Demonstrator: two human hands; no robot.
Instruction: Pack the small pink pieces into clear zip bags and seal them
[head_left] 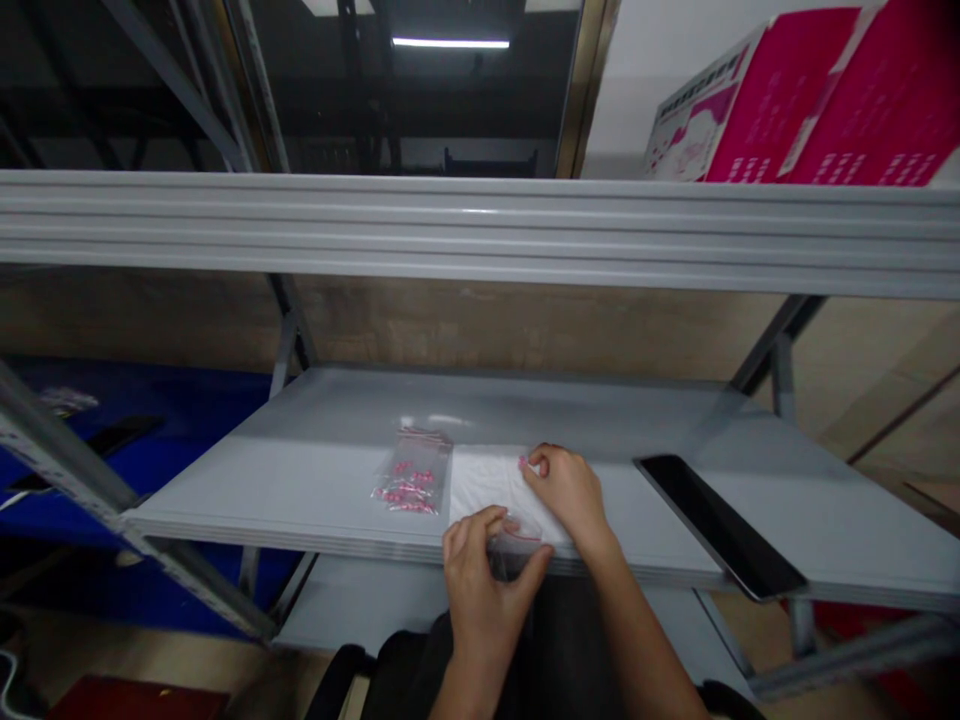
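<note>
My left hand (484, 570) holds a small clear zip bag (517, 540) between thumb and fingers, at the shelf's front edge; the bag's mouth looks spread. Up and to the right, my right hand (568, 488) pinches a small pink piece (523, 463) at its fingertips; its exact kind is too small to make out. Beneath both hands lies a white sheet (480, 480), partly covered by them. Just left of the sheet is another clear zip bag (414, 470) with several small pink pieces inside.
A dark flat tablet-like device (720, 525) lies at the right, jutting past the front edge of the grey shelf (300, 470). A ridged upper shelf (450, 230) crosses in front, with pink boxes (795, 100) on it. Left stands a blue surface (202, 410).
</note>
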